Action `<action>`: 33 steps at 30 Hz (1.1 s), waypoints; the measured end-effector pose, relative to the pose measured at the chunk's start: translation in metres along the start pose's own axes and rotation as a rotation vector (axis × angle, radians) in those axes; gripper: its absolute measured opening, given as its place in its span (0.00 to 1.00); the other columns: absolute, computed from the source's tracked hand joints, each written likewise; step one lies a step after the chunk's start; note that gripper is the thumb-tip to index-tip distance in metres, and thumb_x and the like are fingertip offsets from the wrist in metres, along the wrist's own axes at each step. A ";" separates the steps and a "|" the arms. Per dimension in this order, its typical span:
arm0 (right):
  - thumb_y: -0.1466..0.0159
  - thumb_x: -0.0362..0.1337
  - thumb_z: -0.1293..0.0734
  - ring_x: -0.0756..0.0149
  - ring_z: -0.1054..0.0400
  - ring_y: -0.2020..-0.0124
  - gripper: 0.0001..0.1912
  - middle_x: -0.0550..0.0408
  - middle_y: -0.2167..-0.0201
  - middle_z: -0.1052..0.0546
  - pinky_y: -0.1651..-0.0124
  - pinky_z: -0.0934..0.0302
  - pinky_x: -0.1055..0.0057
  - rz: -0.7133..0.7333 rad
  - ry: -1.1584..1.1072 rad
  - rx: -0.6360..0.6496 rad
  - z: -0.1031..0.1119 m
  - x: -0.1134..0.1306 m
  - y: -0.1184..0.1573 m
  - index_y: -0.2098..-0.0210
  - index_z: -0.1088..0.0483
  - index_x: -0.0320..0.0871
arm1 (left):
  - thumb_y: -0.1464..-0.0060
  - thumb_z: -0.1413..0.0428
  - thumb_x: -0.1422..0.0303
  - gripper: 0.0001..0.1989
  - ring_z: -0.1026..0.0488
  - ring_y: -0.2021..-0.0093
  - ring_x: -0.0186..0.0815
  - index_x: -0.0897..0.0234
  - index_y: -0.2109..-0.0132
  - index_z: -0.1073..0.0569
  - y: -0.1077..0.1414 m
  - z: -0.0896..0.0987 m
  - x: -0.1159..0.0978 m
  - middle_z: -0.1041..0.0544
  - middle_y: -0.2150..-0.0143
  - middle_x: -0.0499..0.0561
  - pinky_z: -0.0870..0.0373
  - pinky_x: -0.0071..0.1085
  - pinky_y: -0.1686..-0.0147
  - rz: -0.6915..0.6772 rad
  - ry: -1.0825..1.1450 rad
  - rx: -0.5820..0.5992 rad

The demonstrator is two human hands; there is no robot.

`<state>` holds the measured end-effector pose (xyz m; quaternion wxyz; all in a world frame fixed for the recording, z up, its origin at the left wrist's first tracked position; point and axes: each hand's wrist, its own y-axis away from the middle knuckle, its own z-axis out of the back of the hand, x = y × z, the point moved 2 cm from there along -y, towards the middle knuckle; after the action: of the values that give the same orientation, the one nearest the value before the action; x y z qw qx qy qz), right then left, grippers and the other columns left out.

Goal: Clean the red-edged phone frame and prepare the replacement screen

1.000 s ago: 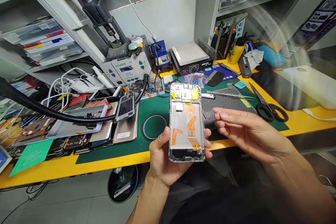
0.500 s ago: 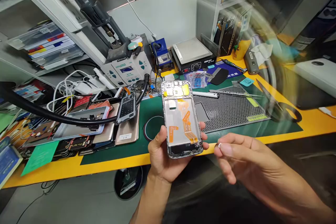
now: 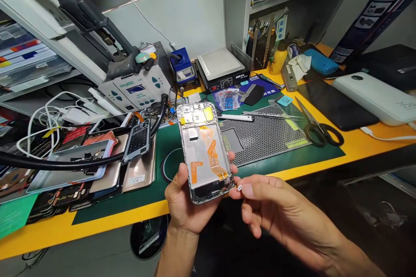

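left hand clamped on opened phone, right hand at its five o'clock, fingertips pinching small white piece

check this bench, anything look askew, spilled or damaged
The pile at left looks askew: a pale-blue tray sits slanted against gold phones, a thick black hose drooping across it. The opened phone in the left hand has its insides exposed. No spill shows; any finer damage I can't tell.
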<state>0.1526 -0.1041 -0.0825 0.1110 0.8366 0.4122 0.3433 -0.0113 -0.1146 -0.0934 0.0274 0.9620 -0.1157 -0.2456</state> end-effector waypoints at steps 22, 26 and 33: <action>0.37 0.45 0.23 0.75 0.33 0.76 0.10 0.58 0.74 0.23 0.75 0.38 0.82 0.403 0.472 -0.131 0.005 0.022 -0.001 0.67 0.19 0.45 | 0.41 0.39 0.49 0.32 0.20 0.50 0.46 0.69 0.40 0.23 0.005 0.001 0.007 0.18 0.45 0.63 0.23 0.38 0.49 -0.018 0.015 0.091; 0.36 0.37 0.25 0.68 0.27 0.66 0.03 0.57 0.66 0.21 0.69 0.34 0.78 0.993 0.893 -0.144 -0.007 0.059 -0.008 0.67 0.20 0.50 | 0.43 0.40 0.46 0.35 0.19 0.52 0.45 0.73 0.41 0.22 0.006 0.002 0.013 0.18 0.47 0.63 0.22 0.37 0.53 -0.031 -0.016 0.168; 0.35 0.23 0.31 0.66 0.27 0.65 0.15 0.56 0.66 0.24 0.64 0.32 0.70 1.497 1.175 -0.045 -0.034 0.083 -0.017 0.56 0.22 0.49 | 0.49 0.40 0.40 0.41 0.18 0.56 0.44 0.74 0.43 0.22 0.004 0.016 0.013 0.17 0.51 0.63 0.25 0.32 0.56 0.076 -0.110 0.277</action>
<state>0.1544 -0.0330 -0.0253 -0.3467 0.5748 -0.2473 0.6987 -0.0085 -0.1210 -0.1129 -0.1027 0.9366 -0.1864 -0.2783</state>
